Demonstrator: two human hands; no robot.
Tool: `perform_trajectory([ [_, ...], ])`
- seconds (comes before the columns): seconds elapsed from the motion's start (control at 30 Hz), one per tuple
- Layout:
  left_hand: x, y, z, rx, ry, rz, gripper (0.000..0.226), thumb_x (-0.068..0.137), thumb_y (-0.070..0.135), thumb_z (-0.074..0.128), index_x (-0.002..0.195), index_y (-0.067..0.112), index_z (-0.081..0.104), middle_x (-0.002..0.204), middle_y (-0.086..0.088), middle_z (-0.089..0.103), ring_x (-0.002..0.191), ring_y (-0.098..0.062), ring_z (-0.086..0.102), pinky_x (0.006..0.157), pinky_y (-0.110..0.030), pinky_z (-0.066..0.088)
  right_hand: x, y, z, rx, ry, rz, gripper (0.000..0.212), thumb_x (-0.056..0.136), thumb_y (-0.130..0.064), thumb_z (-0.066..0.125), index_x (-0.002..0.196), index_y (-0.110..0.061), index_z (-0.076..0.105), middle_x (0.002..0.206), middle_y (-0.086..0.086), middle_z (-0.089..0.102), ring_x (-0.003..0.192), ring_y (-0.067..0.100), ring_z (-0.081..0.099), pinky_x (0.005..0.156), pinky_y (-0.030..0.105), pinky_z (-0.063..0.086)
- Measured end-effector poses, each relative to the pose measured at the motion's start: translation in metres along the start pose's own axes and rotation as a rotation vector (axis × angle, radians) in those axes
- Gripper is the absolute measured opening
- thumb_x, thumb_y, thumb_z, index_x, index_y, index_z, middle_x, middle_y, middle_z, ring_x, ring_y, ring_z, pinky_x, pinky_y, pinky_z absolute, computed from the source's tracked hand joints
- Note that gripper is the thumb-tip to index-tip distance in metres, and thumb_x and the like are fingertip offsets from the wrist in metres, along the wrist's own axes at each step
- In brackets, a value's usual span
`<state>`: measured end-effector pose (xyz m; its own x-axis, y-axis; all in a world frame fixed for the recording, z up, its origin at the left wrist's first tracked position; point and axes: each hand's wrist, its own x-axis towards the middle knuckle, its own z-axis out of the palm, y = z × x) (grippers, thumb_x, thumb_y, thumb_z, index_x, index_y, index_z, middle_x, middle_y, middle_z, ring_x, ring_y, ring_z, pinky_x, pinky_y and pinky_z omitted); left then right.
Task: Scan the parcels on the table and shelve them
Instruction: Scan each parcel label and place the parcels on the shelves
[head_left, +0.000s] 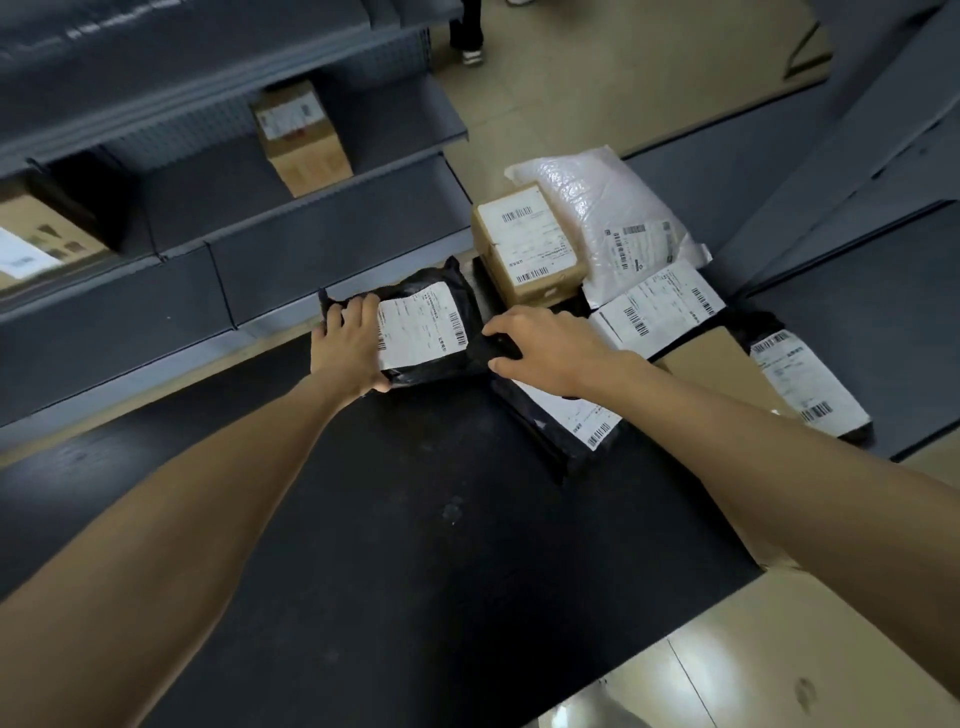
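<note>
Left hand (345, 349) gripping black parcel (434, 291), cardboard box (530, 244) beside

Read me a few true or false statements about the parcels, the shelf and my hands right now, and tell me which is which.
1. Both hands, the left hand and the right hand, hold the black mailer. True.
2. The black mailer's label faces down. False: its white label faces up.
3. A cardboard box stands on the shelf. True.
4. The brown box on the table has no label. False: the brown box on the table has a barcoded label on top.
</note>
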<state>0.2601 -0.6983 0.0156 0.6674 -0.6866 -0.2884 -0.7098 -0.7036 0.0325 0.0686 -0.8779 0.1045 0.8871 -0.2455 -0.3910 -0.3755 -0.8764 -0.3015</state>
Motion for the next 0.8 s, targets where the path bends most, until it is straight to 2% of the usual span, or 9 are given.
perform_trajectory([
  [0.1, -0.027, -0.001, -0.029, 0.1, 0.069, 0.006, 0.126, 0.052, 0.039, 0.095, 0.148, 0.014, 0.018, 0.146, -0.006, 0.032, 0.135, -0.034, 0.029, 0.112, -0.051, 0.032, -0.018, -0.011, -0.017, -0.019, 0.056, -0.055, 0.053, 0.097, -0.044, 0.057, 0.146, -0.027, 0.046, 0.148, 0.0, 0.048, 0.125, 0.031, 0.054, 0.091, 0.042, 0.046],
  [0.3, -0.091, 0.01, -0.097, 0.186, 0.25, -0.064, 0.127, 0.056, 0.038, 0.094, 0.151, 0.014, 0.014, 0.152, -0.006, 0.025, 0.142, -0.036, 0.021, 0.115, -0.052, 0.027, -0.075, -0.035, -0.057, -0.042, 0.153, -0.163, 0.05, 0.096, -0.04, 0.057, 0.144, -0.028, 0.048, 0.145, 0.001, 0.05, 0.124, 0.032, 0.054, 0.097, 0.048, 0.046],
  [0.43, -0.135, 0.024, -0.14, 0.217, 0.383, -0.095, 0.127, 0.056, 0.041, 0.093, 0.152, 0.014, 0.014, 0.151, -0.007, 0.026, 0.14, -0.037, 0.023, 0.115, -0.053, 0.027, -0.12, -0.042, -0.085, -0.097, 0.208, -0.247, 0.046, 0.095, -0.039, 0.057, 0.139, -0.026, 0.053, 0.136, 0.004, 0.055, 0.119, 0.034, 0.056, 0.097, 0.049, 0.046],
  [0.6, -0.186, 0.047, -0.18, 0.217, 0.471, -0.156, 0.131, 0.057, 0.042, 0.093, 0.153, 0.014, 0.009, 0.154, -0.008, 0.022, 0.144, -0.039, 0.018, 0.118, -0.053, 0.02, -0.175, -0.046, -0.119, -0.153, 0.34, -0.302, 0.047, 0.095, -0.04, 0.056, 0.14, -0.026, 0.052, 0.14, 0.005, 0.054, 0.121, 0.035, 0.056, 0.098, 0.049, 0.047],
  [0.8, -0.234, 0.065, -0.205, 0.243, 0.576, -0.19, 0.131, 0.053, 0.045, 0.094, 0.152, 0.014, 0.013, 0.15, -0.008, 0.027, 0.14, -0.038, 0.025, 0.116, -0.053, 0.025, -0.223, -0.053, -0.132, -0.196, 0.398, -0.349, 0.05, 0.094, -0.044, 0.055, 0.142, -0.031, 0.049, 0.139, 0.003, 0.054, 0.121, 0.038, 0.056, 0.099, 0.053, 0.046],
])
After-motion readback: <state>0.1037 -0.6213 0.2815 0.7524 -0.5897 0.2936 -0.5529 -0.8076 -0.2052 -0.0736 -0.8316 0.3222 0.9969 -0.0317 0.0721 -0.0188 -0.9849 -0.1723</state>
